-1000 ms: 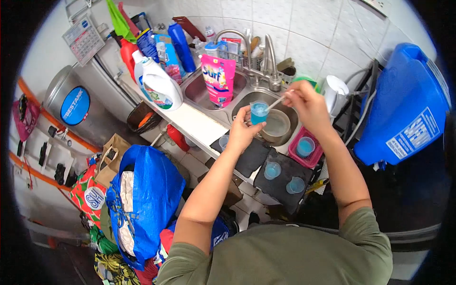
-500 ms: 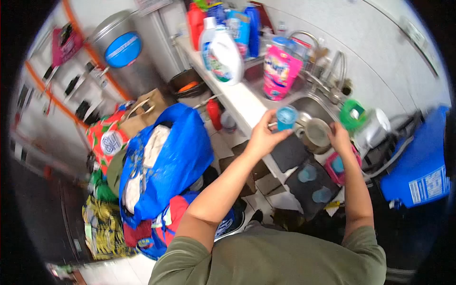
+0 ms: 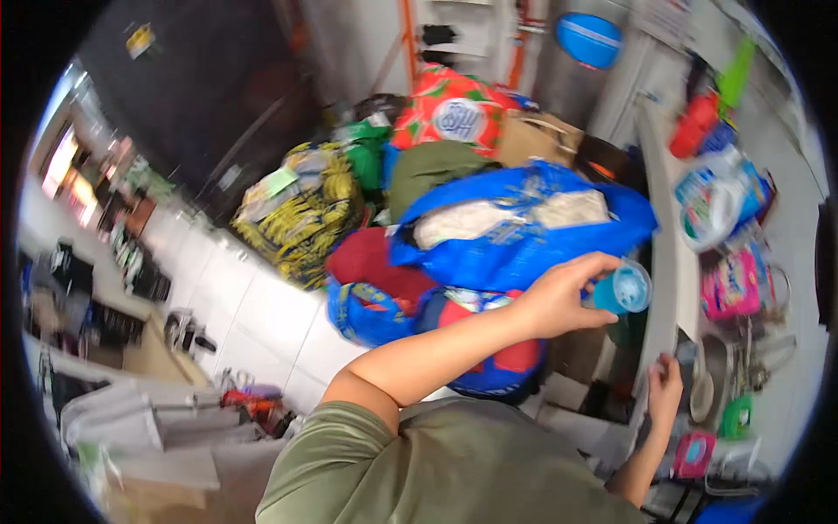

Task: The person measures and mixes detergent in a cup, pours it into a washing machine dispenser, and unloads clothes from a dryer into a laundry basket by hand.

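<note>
My left hand point(image 3: 567, 297) is closed around a small blue plastic cup point(image 3: 623, 290), its rim turned toward me. The cup is in front of the large blue bag point(image 3: 559, 236) and near the counter edge. My right hand point(image 3: 665, 386) is lower right, beside the sink, with loosely bent fingers and nothing seen in them. A pale, round-mouthed vessel point(image 3: 701, 397) stands by the sink, apart from that hand. Motion blurs much of the view.
Filled bags crowd the floor, among them a red printed bag point(image 3: 454, 113) and a yellow-black bundle point(image 3: 305, 210). A white counter point(image 3: 665, 218) carries detergent bottles and a pink detergent pouch point(image 3: 733, 284). White floor tiles point(image 3: 253, 306) show at left.
The view has swung left toward the bags. My left hand has carried the blue cup away from the sink and over beside the bags. My right hand has let go of the round-mouthed vessel.
</note>
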{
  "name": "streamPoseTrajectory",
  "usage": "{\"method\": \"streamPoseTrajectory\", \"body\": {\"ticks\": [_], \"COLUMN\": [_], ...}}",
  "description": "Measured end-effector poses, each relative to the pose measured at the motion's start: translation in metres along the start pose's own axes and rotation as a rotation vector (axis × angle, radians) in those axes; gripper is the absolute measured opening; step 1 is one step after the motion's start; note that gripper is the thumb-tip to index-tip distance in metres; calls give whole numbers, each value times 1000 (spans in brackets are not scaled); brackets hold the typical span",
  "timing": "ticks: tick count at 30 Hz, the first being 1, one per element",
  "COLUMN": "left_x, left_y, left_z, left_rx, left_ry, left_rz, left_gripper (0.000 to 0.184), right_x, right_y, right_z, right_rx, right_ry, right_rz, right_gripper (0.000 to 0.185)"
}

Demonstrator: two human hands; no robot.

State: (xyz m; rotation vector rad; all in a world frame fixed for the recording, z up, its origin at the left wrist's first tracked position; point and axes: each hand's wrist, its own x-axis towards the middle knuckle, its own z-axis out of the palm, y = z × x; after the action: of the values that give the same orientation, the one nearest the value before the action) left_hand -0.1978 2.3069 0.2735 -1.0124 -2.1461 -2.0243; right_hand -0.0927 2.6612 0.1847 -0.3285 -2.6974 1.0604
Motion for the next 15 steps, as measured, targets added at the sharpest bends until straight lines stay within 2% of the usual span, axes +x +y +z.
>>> {"method": "streamPoseTrajectory", "body": {"ticks": [2, 4, 8, 10, 12, 15], "left_x": [-38, -77, -146, -178, -203, -237], "left_y": [1, 6, 21, 28, 41, 48], "left_z": [-54, -102, -180, -206, -228, -253], "left_rx": [130, 199, 303, 366, 370, 294], "left_ry": [83, 186, 359, 453, 547, 716], "left_rz": [32, 36, -64, -100, -157, -186], "left_gripper": [62, 62, 64, 64, 61, 62], "right_x": [-7, -13, -19, -24, -25, -17], "right_y": [-11, -32, -83, -117, -143, -185], "right_z": [48, 78, 132, 157, 176, 193], "right_rx": [135, 120, -248, -336, -303, -335], "right_ry": [-172, -390, -615, -732, -835, -808], "right_rz": [33, 33, -116, -150, -199, -312], "right_gripper": [33, 34, 43, 51, 50, 44]}}
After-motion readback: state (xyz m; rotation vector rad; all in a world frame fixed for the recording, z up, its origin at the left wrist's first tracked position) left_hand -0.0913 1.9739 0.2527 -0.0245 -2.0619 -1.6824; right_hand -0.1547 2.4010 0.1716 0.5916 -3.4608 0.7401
